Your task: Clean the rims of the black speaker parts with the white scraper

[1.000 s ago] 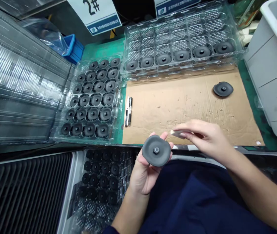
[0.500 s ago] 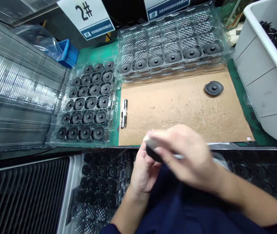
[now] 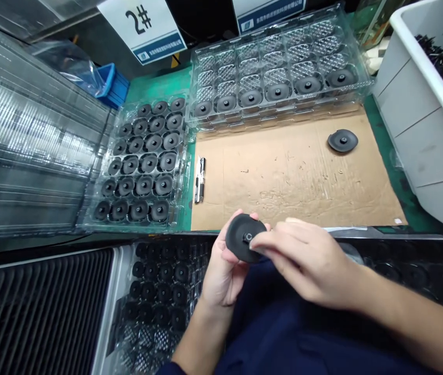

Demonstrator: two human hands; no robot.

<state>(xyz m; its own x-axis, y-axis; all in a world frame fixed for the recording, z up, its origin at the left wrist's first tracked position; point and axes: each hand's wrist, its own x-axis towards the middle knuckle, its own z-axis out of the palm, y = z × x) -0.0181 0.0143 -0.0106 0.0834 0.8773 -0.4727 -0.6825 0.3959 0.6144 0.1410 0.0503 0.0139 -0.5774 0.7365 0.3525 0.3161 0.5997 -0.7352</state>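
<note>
Left hand (image 3: 225, 268): cups black rubber disc (image 3: 243, 238) from below, hub facing up for access. Right hand (image 3: 303, 260): fingertips pinched at disc hub; any tool held cannot be told. Beyond hands: cardboard mat (image 3: 295, 172), loose disc (image 3: 342, 140). Left of hands: filled blister tray (image 3: 143, 161).

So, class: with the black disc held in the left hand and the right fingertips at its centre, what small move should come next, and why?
Probably lift the right hand clear of the hub, since its fingertips cover the centre of the black disc that the left hand cradles, hiding it.
</note>
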